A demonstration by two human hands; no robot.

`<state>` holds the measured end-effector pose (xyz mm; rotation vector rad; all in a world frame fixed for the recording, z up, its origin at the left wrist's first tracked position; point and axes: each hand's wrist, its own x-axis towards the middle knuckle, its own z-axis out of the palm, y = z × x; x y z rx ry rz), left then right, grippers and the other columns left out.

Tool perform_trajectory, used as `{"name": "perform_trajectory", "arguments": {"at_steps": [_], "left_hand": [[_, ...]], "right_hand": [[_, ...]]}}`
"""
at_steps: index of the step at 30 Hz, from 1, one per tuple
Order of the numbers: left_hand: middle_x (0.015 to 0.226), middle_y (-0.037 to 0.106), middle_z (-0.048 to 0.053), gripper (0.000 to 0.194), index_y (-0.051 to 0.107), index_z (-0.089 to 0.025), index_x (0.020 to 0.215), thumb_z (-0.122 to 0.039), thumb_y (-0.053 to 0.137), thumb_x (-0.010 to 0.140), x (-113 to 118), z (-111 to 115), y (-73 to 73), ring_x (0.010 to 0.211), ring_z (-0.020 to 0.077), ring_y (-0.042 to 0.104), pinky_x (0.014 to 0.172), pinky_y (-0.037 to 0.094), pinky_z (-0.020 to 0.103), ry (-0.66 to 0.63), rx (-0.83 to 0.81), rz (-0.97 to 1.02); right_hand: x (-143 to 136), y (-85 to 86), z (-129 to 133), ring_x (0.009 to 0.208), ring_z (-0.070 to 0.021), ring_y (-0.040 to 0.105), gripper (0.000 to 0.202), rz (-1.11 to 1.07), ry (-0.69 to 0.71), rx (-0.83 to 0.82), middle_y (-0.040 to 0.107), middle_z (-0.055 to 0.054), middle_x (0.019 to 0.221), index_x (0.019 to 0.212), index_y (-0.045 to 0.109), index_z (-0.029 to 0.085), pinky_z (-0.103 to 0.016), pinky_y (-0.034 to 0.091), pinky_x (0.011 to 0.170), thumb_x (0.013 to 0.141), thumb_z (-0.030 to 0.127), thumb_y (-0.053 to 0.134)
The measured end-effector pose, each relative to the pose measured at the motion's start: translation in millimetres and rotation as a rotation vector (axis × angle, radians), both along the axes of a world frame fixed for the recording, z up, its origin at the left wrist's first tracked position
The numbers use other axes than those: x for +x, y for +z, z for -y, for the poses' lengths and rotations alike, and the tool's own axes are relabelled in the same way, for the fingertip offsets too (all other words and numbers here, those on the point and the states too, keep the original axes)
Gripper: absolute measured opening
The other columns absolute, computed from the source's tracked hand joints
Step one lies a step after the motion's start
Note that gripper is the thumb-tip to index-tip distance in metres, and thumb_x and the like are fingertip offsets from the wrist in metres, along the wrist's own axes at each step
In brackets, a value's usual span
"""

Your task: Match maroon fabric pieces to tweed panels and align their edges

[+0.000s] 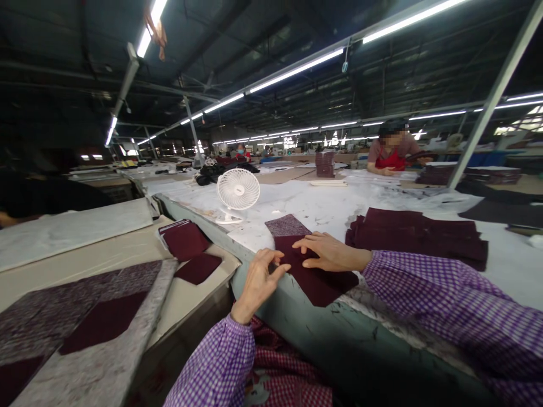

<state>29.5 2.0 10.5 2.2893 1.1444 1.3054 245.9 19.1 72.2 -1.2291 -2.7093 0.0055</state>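
A dark maroon fabric piece (316,280) lies at the near edge of the white-covered table, its lower corner hanging over that edge. A speckled grey-purple piece (288,225) shows beyond its far end. My right hand (324,252) rests over the maroon fabric, palm down, with thumb and fingers apart. At the fabric's left edge is my left hand (259,280), its fingers curved and a gap showing between thumb and forefinger. Whether its fingertips touch the cloth I cannot tell. Both forearms wear purple checked sleeves.
A small white fan (238,189) stands beyond my hands. Folded maroon fabric (418,234) lies to the right. On the left table are a maroon stack (184,239) and a speckled sheet (85,294). Across the table, a person (392,155) in a red apron handles dark pieces.
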Motion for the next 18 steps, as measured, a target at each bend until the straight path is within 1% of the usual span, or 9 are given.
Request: {"name": "perform_trajectory", "arguments": {"at_steps": [3,5,7,10,12,13,15,17,18], "left_hand": [[0.087,0.058,0.004,0.034,0.059,-0.019,0.098,-0.043,0.067,0.075,-1.0,4.9,4.1,0.087,0.0204,0.053,0.080,0.043,0.035,-0.035,0.050,-0.100],[0.088,0.058,0.005,0.037,0.058,-0.018,0.099,-0.045,0.067,0.075,-0.7,7.5,6.7,0.087,0.0209,0.052,0.080,0.043,0.036,-0.026,0.063,-0.143],[0.089,0.057,0.006,0.036,0.058,-0.018,0.099,-0.046,0.065,0.076,0.1,8.7,8.4,0.087,0.0215,0.052,0.080,0.043,0.036,-0.011,0.068,-0.183],[0.090,0.058,0.006,0.030,0.063,-0.020,0.096,-0.044,0.061,0.080,0.4,7.3,9.9,0.089,0.0221,0.052,0.080,0.044,0.037,-0.002,0.068,-0.249],[0.092,0.058,0.007,0.026,0.066,-0.021,0.095,-0.042,0.058,0.083,-1.0,4.6,10.9,0.090,0.0221,0.053,0.081,0.044,0.036,-0.010,0.061,-0.284],[0.092,0.059,0.007,0.026,0.067,-0.021,0.096,-0.042,0.057,0.084,-2.0,3.0,11.7,0.091,0.0220,0.053,0.082,0.044,0.036,-0.016,0.056,-0.297],[0.093,0.060,0.007,0.026,0.069,-0.021,0.096,-0.040,0.055,0.085,-4.3,-0.3,13.8,0.092,0.0217,0.054,0.083,0.044,0.036,-0.035,0.046,-0.317],[0.092,0.061,0.007,0.026,0.070,-0.021,0.096,-0.038,0.053,0.087,-5.7,-3.0,16.0,0.091,0.0209,0.055,0.083,0.044,0.034,-0.063,0.039,-0.324],[0.091,0.062,0.006,0.025,0.071,-0.021,0.094,-0.037,0.052,0.087,-5.7,-4.2,16.9,0.089,0.0203,0.056,0.081,0.044,0.033,-0.075,0.036,-0.320]], "right_hand": [[2.4,-0.4,-8.7,0.082,-0.0184,0.055,0.032,-0.047,-0.060,-0.152,0.062,-0.004,0.087,0.101,0.064,0.018,-0.031,0.040,0.077,0.077,0.038,0.065],[2.4,1.4,-11.3,0.079,-0.0164,0.054,0.022,-0.083,-0.025,-0.179,0.061,-0.004,0.086,0.087,0.065,0.016,-0.028,0.040,0.071,0.074,0.033,0.066],[4.7,8.4,-12.1,0.076,-0.0147,0.054,0.015,-0.119,0.048,-0.203,0.060,-0.004,0.085,0.080,0.062,0.014,-0.026,0.040,0.069,0.075,0.029,0.063],[22.4,31.2,-13.9,0.070,-0.0137,0.055,0.020,-0.213,0.084,-0.366,0.062,-0.003,0.079,0.086,0.058,0.014,-0.026,0.041,0.064,0.079,0.032,0.057],[47.5,50.4,-16.9,0.079,-0.0160,0.059,0.027,-0.290,0.045,-0.439,0.065,-0.005,0.087,0.094,0.056,0.014,-0.027,0.044,0.069,0.078,0.035,0.057],[63.4,59.1,-18.9,0.085,-0.0176,0.060,0.031,-0.312,-0.001,-0.425,0.066,-0.006,0.094,0.098,0.056,0.014,-0.029,0.045,0.074,0.077,0.036,0.058],[97.9,72.3,-22.7,0.096,-0.0205,0.059,0.037,-0.284,-0.147,-0.313,0.064,-0.010,0.106,0.107,0.056,0.014,-0.031,0.044,0.081,0.077,0.036,0.058],[127.4,78.2,-24.6,0.101,-0.0236,0.058,0.045,-0.131,-0.367,-0.202,0.061,-0.013,0.113,0.115,0.056,0.014,-0.034,0.043,0.085,0.075,0.033,0.062],[137.1,78.8,-24.4,0.103,-0.0258,0.057,0.047,-0.046,-0.488,-0.115,0.061,-0.014,0.114,0.117,0.057,0.014,-0.036,0.043,0.085,0.073,0.031,0.064]]}}
